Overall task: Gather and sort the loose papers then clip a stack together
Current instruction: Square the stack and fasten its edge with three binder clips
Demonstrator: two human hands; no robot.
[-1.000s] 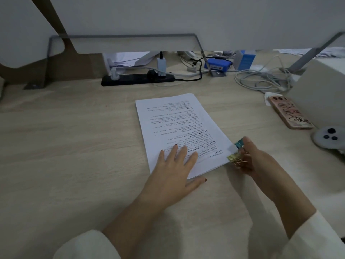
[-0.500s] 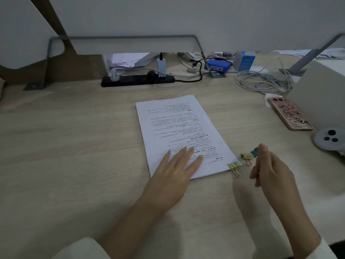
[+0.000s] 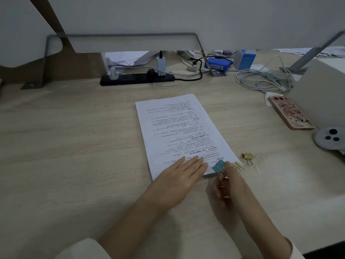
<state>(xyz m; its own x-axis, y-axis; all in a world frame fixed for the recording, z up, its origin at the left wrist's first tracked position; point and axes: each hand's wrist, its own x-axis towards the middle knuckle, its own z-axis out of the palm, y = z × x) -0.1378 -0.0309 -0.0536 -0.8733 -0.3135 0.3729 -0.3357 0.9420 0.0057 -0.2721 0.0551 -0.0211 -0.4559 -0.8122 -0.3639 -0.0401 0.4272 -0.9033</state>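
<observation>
Blue metal clip now at papers

My wooden desk, black power strip along its back edge, tangled white cables to my right, pink-cased phone face down beside a white box

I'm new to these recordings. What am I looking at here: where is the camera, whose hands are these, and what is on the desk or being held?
There is no machine. A person works with bare hands, and the only camera sits on their head, looking forward and down. The left hand lies flat on a stack of papers on the wooden desk. The right hand pinches a blue clip at the stack's near right corner; whether it already grips the paper is unclear. A yellow clip lies by that corner, and a second yellow clip lies just right of it. Further back are a phone, a power strip and cables.
</observation>
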